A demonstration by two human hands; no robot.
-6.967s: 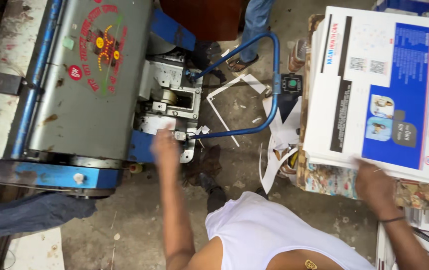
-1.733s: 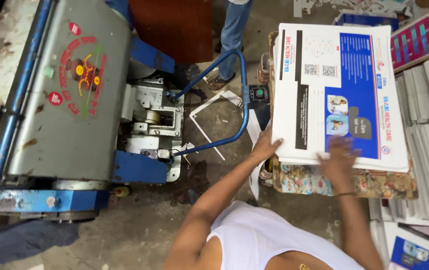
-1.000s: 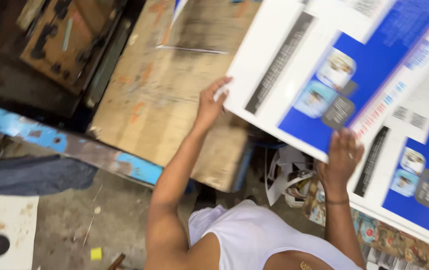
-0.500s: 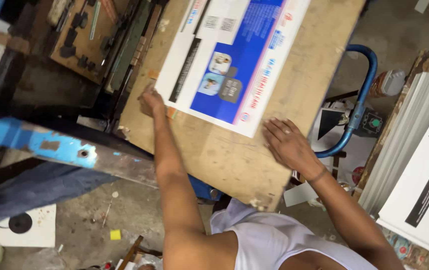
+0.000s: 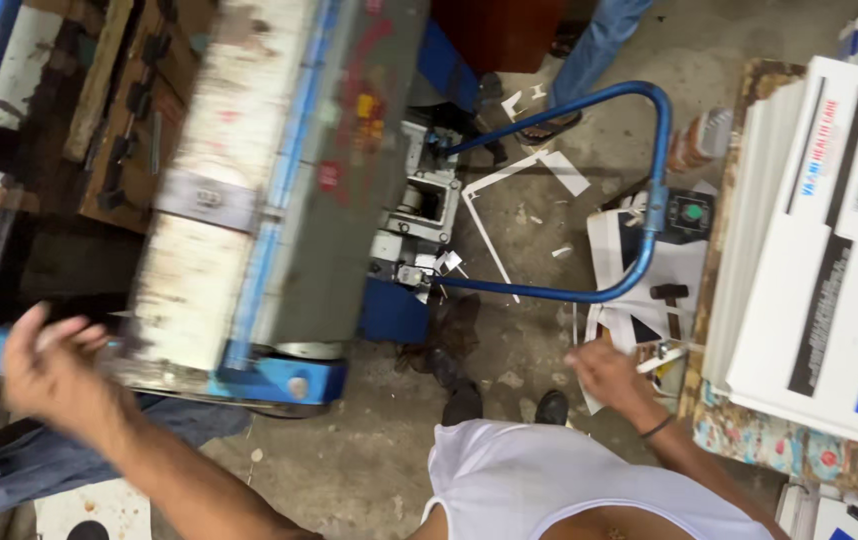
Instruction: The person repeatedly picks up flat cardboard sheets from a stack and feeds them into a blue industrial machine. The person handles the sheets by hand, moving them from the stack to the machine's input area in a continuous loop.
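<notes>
My left hand [image 5: 49,365] is blurred at the lower left, fingers spread, holding nothing, just off the near end of a grey and blue press machine [image 5: 279,190]. My right hand [image 5: 604,370] hovers low at centre right with its fingers loosely curled and no sheet in it, close to white paper scraps [image 5: 639,290] on the floor. A stack of white and blue printed sheets [image 5: 829,260] lies to the right of that hand, apart from it.
A blue tubular guard bar [image 5: 649,180] loops out from the machine over the concrete floor [image 5: 529,240]. Another person's leg in jeans [image 5: 594,50] stands at the top. A wooden board with tools [image 5: 119,110] lies at the upper left. Dark cloth [image 5: 39,460] hangs at bottom left.
The printed sheet that both hands pressed onto the wooden board is out of my hands. The view has swung back to the machine and floor, and both hands have dropped low and apart.
</notes>
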